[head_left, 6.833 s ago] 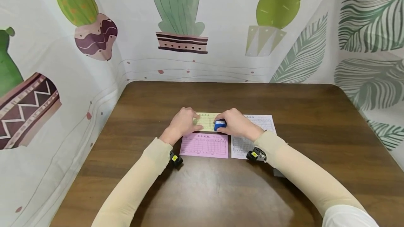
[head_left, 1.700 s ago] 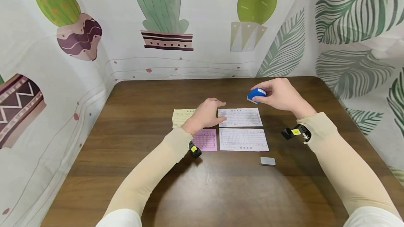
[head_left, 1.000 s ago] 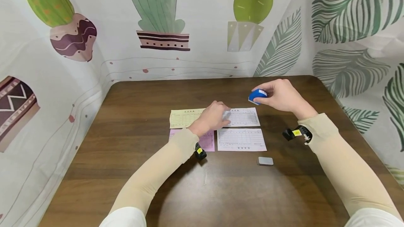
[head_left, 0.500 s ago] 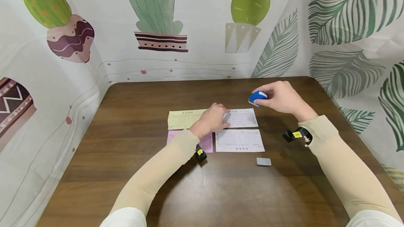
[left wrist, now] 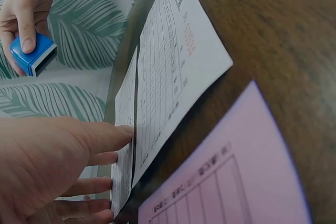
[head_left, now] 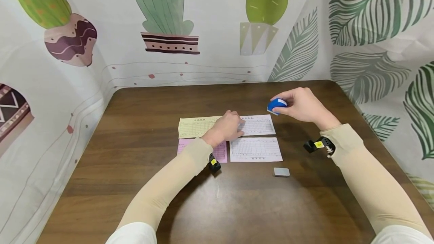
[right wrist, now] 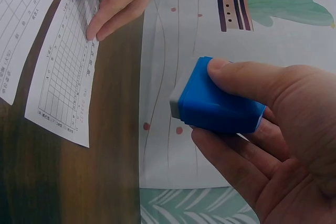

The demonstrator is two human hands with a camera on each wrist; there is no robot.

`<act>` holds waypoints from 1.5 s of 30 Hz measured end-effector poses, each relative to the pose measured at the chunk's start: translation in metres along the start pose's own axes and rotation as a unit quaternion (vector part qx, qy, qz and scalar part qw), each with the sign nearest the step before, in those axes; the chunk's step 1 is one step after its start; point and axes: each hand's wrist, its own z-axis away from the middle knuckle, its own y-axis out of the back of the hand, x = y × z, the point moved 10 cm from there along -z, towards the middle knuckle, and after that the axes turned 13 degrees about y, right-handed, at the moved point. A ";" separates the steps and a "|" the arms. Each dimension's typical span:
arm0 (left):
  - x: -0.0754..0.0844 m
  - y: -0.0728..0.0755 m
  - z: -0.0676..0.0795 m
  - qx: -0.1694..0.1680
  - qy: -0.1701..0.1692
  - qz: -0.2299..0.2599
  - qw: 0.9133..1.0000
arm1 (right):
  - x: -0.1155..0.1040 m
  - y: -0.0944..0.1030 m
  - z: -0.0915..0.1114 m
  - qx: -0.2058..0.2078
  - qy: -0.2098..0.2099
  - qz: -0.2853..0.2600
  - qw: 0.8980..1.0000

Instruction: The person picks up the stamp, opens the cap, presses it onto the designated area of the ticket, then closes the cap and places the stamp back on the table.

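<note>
Head view: right hand (head_left: 301,102) closely pinches blue stamp (head_left: 276,105), one o'clock of far white slip (head_left: 259,124); left hand (head_left: 226,126), fingers extended, touches slip. Left wrist: stamp at ten o'clock. Right wrist: stamp seems light, rigid, best held by its sides.

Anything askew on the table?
Yes: the near white slip looks upside down. Its heading runs along the near edge, while the yellow slip and far white slip have theirs along the far edge.
</note>
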 end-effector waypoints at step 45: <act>0.003 0.000 -0.001 -0.015 -0.006 -0.012 1.000 | 0.004 -0.047 0.012 -0.095 0.025 -0.026 0.995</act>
